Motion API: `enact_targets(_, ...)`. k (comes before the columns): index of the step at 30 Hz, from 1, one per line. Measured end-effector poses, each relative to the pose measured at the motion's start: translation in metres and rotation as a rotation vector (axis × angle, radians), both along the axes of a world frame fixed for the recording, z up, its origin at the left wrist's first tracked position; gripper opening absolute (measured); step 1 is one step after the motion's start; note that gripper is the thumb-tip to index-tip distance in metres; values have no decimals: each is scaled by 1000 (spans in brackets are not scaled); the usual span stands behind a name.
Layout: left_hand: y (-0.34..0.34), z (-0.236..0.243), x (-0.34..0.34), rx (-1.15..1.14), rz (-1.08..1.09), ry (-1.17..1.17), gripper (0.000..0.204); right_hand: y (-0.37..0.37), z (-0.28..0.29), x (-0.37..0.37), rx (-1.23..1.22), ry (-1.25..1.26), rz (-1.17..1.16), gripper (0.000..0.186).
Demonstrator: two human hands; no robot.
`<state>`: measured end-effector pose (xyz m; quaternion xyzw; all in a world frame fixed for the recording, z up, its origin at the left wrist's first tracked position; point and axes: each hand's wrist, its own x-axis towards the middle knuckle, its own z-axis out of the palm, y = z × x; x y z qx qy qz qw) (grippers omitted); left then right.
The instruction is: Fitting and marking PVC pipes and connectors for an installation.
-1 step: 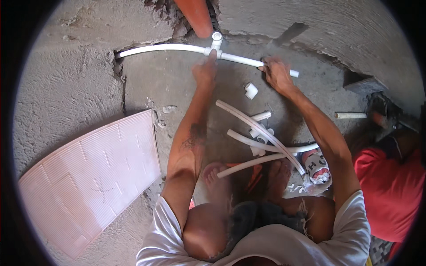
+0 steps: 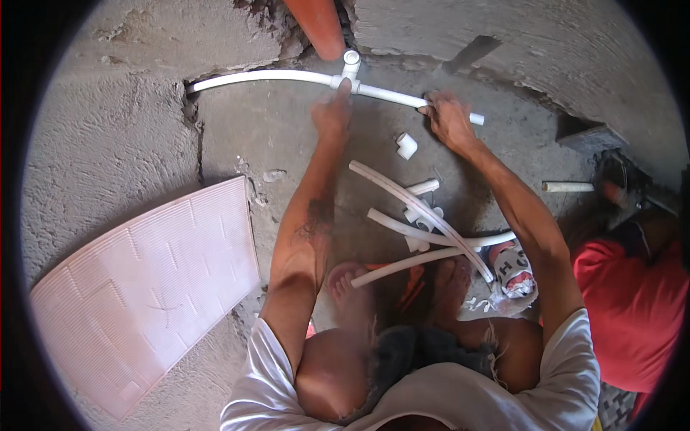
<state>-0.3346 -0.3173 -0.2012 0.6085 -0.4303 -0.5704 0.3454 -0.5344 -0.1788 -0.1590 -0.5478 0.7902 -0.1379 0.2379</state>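
Observation:
A long white plastic pipe [image 2: 266, 76] runs from the broken wall edge at the left to a white tee fitting [image 2: 349, 70], whose branch opening faces up. My left hand [image 2: 332, 115] is closed on the tee, its thumb on top. From the tee's other side a shorter white pipe [image 2: 392, 96] extends right. My right hand [image 2: 448, 121] grips this piece near its free end, which sticks out past the fingers. Below, between my forearms, a white elbow fitting [image 2: 407, 146] lies loose on the concrete.
Several loose white pipes [image 2: 417, 203] lie crossed over small fittings near my feet. A crumpled printed bag [image 2: 512, 271] is beside them. A thick orange pipe [image 2: 316, 29] meets the wall corner. A pale ribbed panel [image 2: 154, 287] is at left. Someone in red [image 2: 632, 309] is close on the right.

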Motion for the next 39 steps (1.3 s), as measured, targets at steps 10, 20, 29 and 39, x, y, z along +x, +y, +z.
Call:
enact_targets(10, 0, -9, 8, -199, -66, -48, 41, -16, 6, -15, 113, -53, 116, 29)
enact_targets(20, -4, -11, 9, -224, -94, -43, 36, -31, 0, -35, -13, -61, 268, 29)
enact_targets(29, 1, 13, -5, 63, 46, 38, 35, -15, -14, -42, -31, -8, 362, 31)
enact_targets(39, 2, 16, -5, -4, -8, -117, 39, -12, -15, -47, -181, 4, 373, 34)
